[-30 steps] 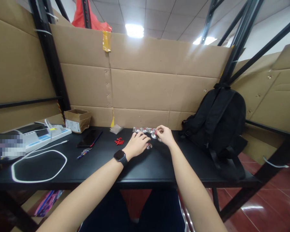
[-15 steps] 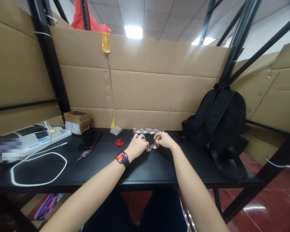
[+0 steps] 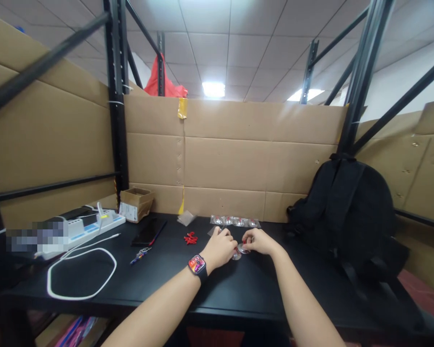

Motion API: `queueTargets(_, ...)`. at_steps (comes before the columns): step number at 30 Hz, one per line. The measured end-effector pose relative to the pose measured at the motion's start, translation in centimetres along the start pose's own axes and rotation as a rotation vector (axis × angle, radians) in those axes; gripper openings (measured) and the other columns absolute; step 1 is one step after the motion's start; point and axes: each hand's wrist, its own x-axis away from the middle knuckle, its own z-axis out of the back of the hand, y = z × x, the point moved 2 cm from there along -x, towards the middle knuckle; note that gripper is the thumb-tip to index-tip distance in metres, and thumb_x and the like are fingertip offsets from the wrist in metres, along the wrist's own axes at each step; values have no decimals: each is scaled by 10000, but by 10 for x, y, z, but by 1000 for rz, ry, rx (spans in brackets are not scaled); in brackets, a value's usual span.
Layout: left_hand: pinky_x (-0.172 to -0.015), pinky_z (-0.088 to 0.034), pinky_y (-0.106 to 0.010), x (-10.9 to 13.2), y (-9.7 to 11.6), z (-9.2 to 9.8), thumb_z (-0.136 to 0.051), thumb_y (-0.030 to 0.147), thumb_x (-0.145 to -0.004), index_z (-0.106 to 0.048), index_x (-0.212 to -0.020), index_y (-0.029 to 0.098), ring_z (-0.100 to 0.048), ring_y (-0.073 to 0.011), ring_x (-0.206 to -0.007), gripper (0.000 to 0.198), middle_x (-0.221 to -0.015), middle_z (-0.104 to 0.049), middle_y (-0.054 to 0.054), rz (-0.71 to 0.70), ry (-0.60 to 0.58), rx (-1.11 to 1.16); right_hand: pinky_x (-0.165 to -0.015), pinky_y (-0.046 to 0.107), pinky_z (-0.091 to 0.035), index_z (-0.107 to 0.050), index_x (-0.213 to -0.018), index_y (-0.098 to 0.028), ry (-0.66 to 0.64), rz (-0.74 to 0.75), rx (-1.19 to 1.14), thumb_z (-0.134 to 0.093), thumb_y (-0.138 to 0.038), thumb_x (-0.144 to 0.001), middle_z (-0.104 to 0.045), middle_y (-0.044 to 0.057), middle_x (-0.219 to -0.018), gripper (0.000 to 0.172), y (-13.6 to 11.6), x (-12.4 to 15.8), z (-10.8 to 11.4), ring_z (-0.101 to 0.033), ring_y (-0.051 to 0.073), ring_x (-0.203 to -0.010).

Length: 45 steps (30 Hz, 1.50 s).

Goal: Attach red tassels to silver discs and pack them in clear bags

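Observation:
Over the middle of the black tabletop, my left hand (image 3: 221, 248), with a smartwatch (image 3: 197, 264) on its wrist, has its fingers closed on a small shiny clear piece (image 3: 236, 255); its exact kind is hard to make out. Close beside it, my right hand (image 3: 259, 241) pinches a round silver disc (image 3: 242, 249) with a red part on top. The disc and the clear piece overlap or nearly touch. Behind both hands lies a row of several clear packets (image 3: 235, 221) with silver and red items inside. A bundle of red cords (image 3: 190, 238) lies left of my left hand.
A clear plastic bag (image 3: 186, 218) lies near the cardboard wall. To the left are a phone (image 3: 148, 232), keys (image 3: 140, 255), a small carton (image 3: 135, 204), a power strip (image 3: 112, 222) and a looped white cable (image 3: 82, 298). A black backpack (image 3: 350, 207) stands at the right.
The view has tilted upward and turned left. My right hand has brought the disc closer to the clear piece in my left hand, and the disc looks more tilted.

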Motion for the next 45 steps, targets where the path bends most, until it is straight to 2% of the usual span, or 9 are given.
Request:
queueTargets(3,-916,-281,-454,-2,1,-2,-597,330,-924,-701,-888,227,-526,-240,-1034,151,-879,-718,-44,-17,-13,6,-575,234,-445,-713,-740,-155,-1,1,18,-710,-227,-693,-733,45,-669,86,-1,0,0,-650,164,-608)
queueTargets(19,-930,-284,-461,0,-6,-4,-636,258,-905,-667,-804,185,-559,-204,-906,128,-775,-703,-36,-33,-49,-33,-545,216,-414,-716,-685,-147,92,-15,103,-718,-173,-657,-724,39,-648,39,11,-10,-12,-642,156,-605)
queueTargets(25,-1003,-285,-525,-1,1,-5,-538,178,-929,-632,-912,150,-563,-241,-980,100,-883,-698,-78,-62,-44,-137,-572,214,-417,-723,-709,-151,141,-54,157,-720,-148,-658,-728,39,-693,52,12,-11,-11,-646,155,-650)
queueTargets(28,-1012,-303,-514,1,3,-1,-565,199,-895,-618,-969,143,-552,-253,-1025,107,-964,-680,-100,-68,-50,-147,-591,216,-420,-716,-754,-155,177,-69,188,-742,-157,-649,-735,40,-751,108,14,-10,-9,-649,157,-688)
queueTargets(31,-997,-332,-489,3,5,6,-567,229,-885,-612,-1006,152,-541,-258,-1054,150,-1032,-657,-111,-60,-44,-141,-593,216,-418,-700,-743,-158,133,-80,178,-733,-143,-660,-725,32,-734,91,14,-8,-9,-646,153,-677)
queueTargets(37,-1004,-351,-474,2,3,21,-495,211,-922,-611,-1078,171,-456,-275,-1235,199,-1287,-578,-124,-8,85,-147,-618,234,-416,-682,-758,-162,79,-53,237,-653,-117,-728,-694,30,-727,62,8,-5,-8,-622,155,-684)
queueTargets(40,-1011,-352,-490,1,-6,27,-444,231,-956,-612,-1108,193,-402,-285,-1298,230,-1387,-519,-116,115,173,-156,-729,274,-456,-656,-785,-174,189,87,214,-618,-199,-801,-678,51,-817,48,-4,-4,2,-615,182,-778)
queueTargets(43,-990,-371,-496,0,-17,33,-409,256,-979,-609,-1122,210,-408,-289,-1285,250,-1407,-505,-109,235,224,-150,-850,314,-475,-615,-841,-200,383,275,8,-527,-382,-909,-649,74,-943,214,-25,-3,14,-612,209,-904)
queueTargets(45,-982,-374,-504,0,-21,37,-427,246,-970,-607,-1124,207,-411,-298,-1277,240,-1403,-507,-114,274,232,-140,-826,316,-492,-599,-873,-209,523,296,-129,-474,-469,-934,-626,88,-992,295,-39,-3,17,-611,213,-904)
